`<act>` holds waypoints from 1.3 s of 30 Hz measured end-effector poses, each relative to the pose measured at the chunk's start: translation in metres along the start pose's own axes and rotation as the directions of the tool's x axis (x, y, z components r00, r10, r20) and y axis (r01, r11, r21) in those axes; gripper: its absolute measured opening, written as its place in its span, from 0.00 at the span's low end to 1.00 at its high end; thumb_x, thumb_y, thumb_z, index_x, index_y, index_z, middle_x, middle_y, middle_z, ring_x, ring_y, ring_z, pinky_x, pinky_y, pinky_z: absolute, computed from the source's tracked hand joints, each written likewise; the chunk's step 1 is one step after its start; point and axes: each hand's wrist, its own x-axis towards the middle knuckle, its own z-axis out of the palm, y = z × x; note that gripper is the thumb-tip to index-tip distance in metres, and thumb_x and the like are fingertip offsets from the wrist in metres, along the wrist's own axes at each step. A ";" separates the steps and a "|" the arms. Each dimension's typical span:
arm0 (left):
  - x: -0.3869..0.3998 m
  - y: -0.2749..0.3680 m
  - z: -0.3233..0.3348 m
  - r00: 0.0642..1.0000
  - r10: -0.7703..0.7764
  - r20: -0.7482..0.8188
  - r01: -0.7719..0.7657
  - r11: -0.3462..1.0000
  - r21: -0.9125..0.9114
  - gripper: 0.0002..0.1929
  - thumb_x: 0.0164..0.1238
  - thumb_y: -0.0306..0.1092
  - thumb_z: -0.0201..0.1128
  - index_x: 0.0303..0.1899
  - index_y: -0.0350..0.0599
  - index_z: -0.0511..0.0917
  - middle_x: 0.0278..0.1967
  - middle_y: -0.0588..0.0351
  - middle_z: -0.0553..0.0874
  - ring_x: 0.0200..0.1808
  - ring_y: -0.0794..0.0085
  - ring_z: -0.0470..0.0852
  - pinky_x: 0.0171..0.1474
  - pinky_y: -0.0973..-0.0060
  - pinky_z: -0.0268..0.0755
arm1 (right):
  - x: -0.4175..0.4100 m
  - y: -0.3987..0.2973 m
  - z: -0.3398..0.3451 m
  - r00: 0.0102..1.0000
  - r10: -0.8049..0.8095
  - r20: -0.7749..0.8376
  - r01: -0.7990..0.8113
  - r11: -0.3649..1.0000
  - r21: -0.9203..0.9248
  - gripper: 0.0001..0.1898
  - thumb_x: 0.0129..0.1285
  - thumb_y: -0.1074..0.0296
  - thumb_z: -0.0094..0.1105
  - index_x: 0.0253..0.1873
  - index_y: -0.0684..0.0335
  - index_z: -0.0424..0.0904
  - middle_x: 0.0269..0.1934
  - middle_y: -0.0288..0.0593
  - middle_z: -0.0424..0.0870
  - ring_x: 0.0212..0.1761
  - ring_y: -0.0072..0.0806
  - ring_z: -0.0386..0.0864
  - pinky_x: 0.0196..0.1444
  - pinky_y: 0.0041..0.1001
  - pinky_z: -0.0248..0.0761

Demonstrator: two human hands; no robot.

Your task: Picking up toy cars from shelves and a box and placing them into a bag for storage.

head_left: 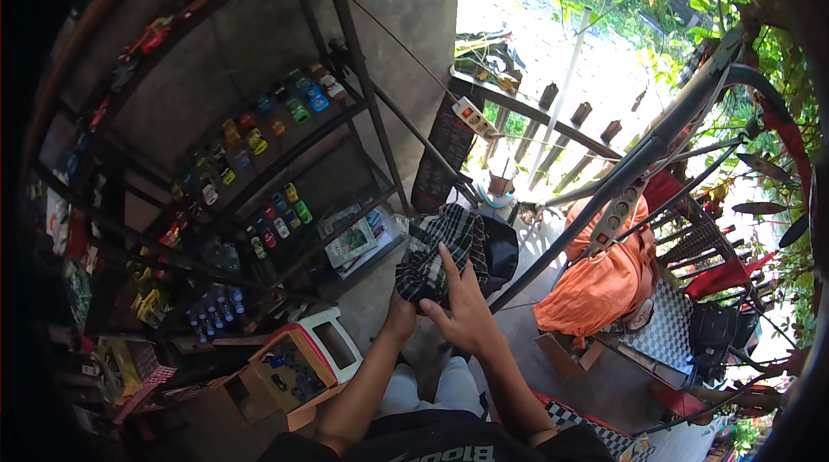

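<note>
A bunched checked cloth in black, white and grey is held up in front of my body. My left hand grips its lower left side; most of those fingers are hidden by the fabric. Over the cloth's lower right part lies my right hand, thumb and fingers spread, touching the fabric without visibly closing on it. Behind the cloth, to its right, a dark rounded object shows partly; what it is I cannot tell.
A dark metal rack on the left carries rows of toy cars. Left of my legs stands an open cardboard box. On the right, an orange cloth is draped near a slanting metal pole with a power strip.
</note>
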 end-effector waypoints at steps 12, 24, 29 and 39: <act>-0.064 0.134 -0.041 0.987 0.076 0.145 -0.163 0.500 0.850 0.27 0.58 0.44 0.69 0.56 0.36 0.77 0.56 0.40 0.73 0.61 0.47 0.72 0.64 0.61 0.64 | 0.011 -0.068 0.042 0.994 0.106 0.022 -0.097 0.782 0.615 0.23 0.63 0.72 0.60 0.63 0.62 0.69 0.49 0.42 0.77 0.51 0.24 0.75 0.57 0.25 0.68; -0.086 0.162 -0.050 0.900 0.408 0.152 -0.281 0.279 0.918 0.39 0.54 0.43 0.72 0.64 0.37 0.65 0.52 0.42 0.76 0.56 0.52 0.76 0.63 0.60 0.64 | 0.019 -0.030 0.106 0.927 0.375 0.016 -0.128 0.277 0.952 0.19 0.58 0.78 0.58 0.55 0.67 0.72 0.46 0.42 0.80 0.46 0.28 0.80 0.51 0.27 0.74; -0.099 0.121 -0.078 0.734 0.630 -0.253 -0.170 0.531 0.830 0.30 0.60 0.38 0.68 0.62 0.38 0.66 0.49 0.51 0.76 0.53 0.66 0.76 0.55 0.70 0.69 | 0.015 -0.042 0.086 0.870 0.493 -0.017 -0.010 0.051 0.999 0.14 0.62 0.75 0.55 0.53 0.64 0.71 0.44 0.43 0.79 0.44 0.35 0.82 0.46 0.34 0.79; -0.082 0.100 -0.048 0.908 0.142 -0.395 -0.139 0.990 0.036 0.24 0.72 0.31 0.59 0.64 0.35 0.62 0.57 0.51 0.75 0.57 0.71 0.75 0.62 0.73 0.66 | 0.004 -0.047 0.106 0.862 0.452 -0.228 0.038 0.391 0.919 0.17 0.65 0.69 0.61 0.56 0.65 0.73 0.43 0.36 0.78 0.48 0.24 0.76 0.53 0.25 0.68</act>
